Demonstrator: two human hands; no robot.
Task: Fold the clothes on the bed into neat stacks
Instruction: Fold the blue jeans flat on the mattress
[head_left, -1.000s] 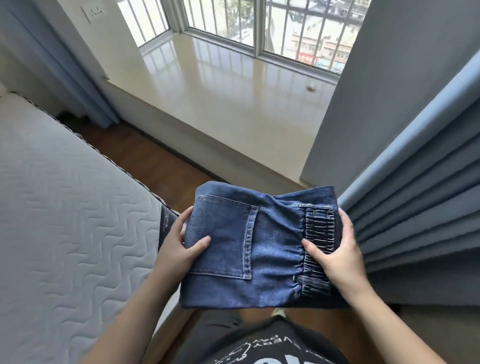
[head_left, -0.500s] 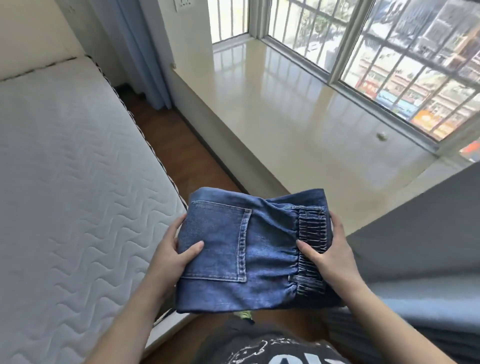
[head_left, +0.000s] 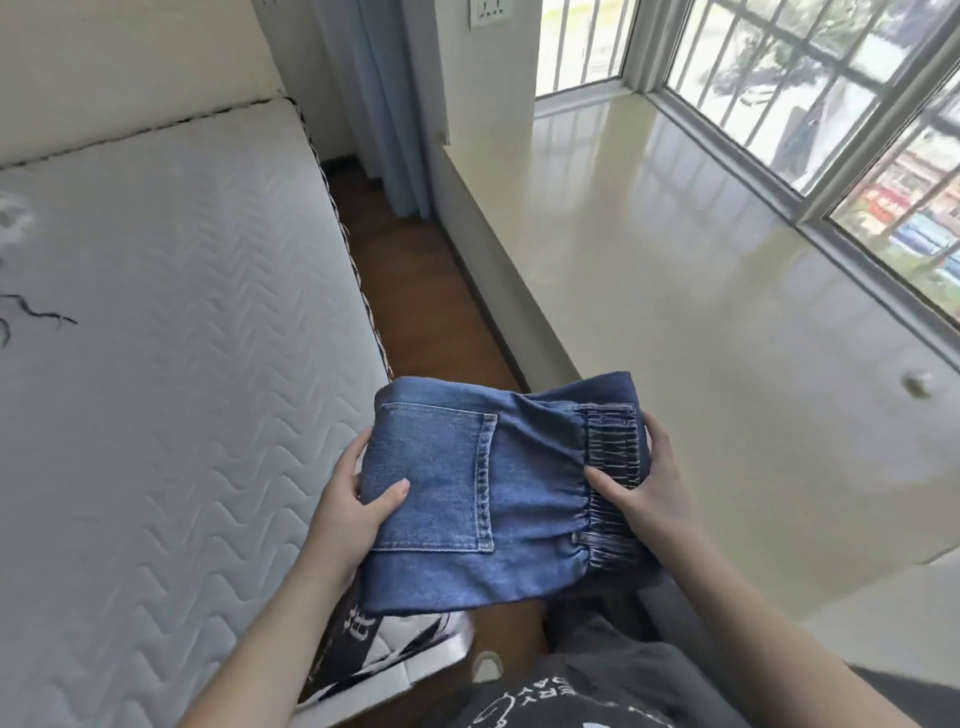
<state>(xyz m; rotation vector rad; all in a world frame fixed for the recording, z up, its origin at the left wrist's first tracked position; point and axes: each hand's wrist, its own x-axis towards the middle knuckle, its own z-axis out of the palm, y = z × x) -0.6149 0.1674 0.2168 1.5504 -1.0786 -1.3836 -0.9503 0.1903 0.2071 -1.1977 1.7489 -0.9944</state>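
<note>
Folded jeans (head_left: 483, 499): blue denim, matt, twill weave visible, stitched pocket, gathered elastic waistband under right hand (head_left: 649, 493). Mattress (head_left: 156, 338) left of left hand (head_left: 348, 499): white quilted cloth, wavy stitching, matt. Floor strip (head_left: 415, 291) beyond hands: brown wood, low sheen. Window ledge (head_left: 675, 234) right of and beyond right hand: beige stone-like slab, glossy, reflective. Curtain (head_left: 384, 104) far beyond: pale blue cloth.

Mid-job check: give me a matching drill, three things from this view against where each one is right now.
Things:
1. folded jeans
2. mattress
3. window ledge

Places:
A. to the right, under the barred window
B. to the left, with a quilted wave pattern
C. held in the air between the left hand and the right hand

Pairs: 1-C, 2-B, 3-A
</note>
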